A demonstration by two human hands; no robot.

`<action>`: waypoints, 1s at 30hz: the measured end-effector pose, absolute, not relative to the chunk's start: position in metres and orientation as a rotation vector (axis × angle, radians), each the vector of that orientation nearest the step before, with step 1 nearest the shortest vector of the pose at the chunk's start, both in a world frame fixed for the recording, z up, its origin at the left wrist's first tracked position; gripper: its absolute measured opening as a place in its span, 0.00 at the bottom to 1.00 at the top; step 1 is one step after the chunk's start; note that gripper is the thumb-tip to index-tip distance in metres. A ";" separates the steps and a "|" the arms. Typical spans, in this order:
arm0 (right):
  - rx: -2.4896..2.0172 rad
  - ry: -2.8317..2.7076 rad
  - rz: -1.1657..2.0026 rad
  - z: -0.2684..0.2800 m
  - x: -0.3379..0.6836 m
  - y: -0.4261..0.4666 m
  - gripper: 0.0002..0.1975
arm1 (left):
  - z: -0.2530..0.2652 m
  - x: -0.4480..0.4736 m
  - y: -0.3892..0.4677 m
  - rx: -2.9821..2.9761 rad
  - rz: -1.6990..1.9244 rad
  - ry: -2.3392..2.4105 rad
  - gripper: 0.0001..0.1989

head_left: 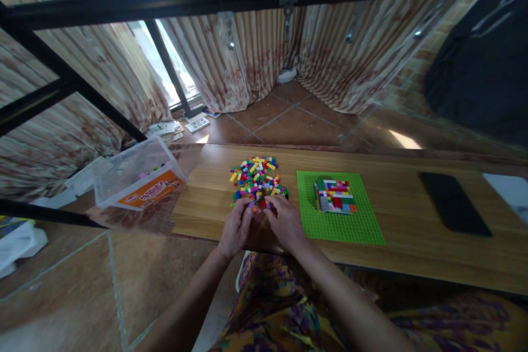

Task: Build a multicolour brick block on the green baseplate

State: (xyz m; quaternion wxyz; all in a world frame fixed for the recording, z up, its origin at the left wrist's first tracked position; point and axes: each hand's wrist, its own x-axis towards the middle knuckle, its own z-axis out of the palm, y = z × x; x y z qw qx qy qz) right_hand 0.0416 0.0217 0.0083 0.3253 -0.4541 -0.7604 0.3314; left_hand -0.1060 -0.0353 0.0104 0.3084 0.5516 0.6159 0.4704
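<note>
The loose bricks [256,179], small and many-coloured, lie in a spread pile just left of the middle of the frame, on the wood-grain bench [404,192]. Both of the person's hands are at the pile's lower edge. The left hand [237,226] has its fingers bent, thumb and forefinger close together beside a small purple brick [251,205]; whether they grasp it cannot be told. The right hand [285,224] reaches in from the other side, its fingers curled down by red and purple pieces, and its grip cannot be made out either. The fingertips of the two hands are near each other but apart.

Right of the pile, a little right of centre, a green baseplate [342,231] lies flat on the bench. On it sits a low, blocky brick build [336,196] in mixed colours, with studded green showing all around. Farther right lies a flat black slab [454,203], and at the right edge of the frame a white sheet [509,192].

Left of the bench stands a clear plastic box [138,168] with an orange label [150,192] and a few pieces inside. Patterned clothing [280,308] covers the lap at the bottom. Across the top run a black metal frame [185,0] and striped curtains [264,44], with tiled floor [272,118] below them.
</note>
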 end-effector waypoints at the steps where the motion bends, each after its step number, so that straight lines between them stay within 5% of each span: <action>1: -1.191 -2.002 0.843 0.009 0.041 0.022 0.16 | 0.010 -0.106 -0.035 1.448 1.249 1.626 0.10; 12: -1.087 -1.759 1.182 0.020 0.028 0.014 0.04 | 0.009 -0.111 -0.034 1.371 1.325 1.523 0.11; 30: -1.065 -1.573 1.080 0.006 0.014 -0.002 0.05 | 0.010 -0.114 -0.031 1.108 1.361 1.408 0.12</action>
